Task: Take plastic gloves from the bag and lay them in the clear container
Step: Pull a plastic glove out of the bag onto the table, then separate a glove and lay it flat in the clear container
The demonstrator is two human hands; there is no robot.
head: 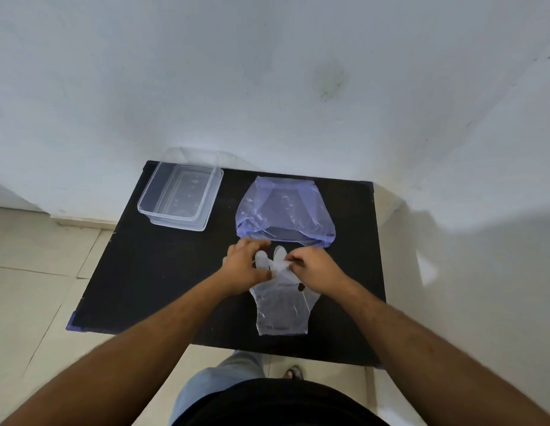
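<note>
Now both hands, left [246, 265] and right [315, 269], pinch glove [281, 305]; fingers toward bag [286, 210], cuff nearest.

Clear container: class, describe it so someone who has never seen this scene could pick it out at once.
Find the black table against the white wall. At its far left corner sits the container, a see-through rectangular tub, open-topped. Unlike the bluish bag beside it and the flat glove, it is rigid.
</note>
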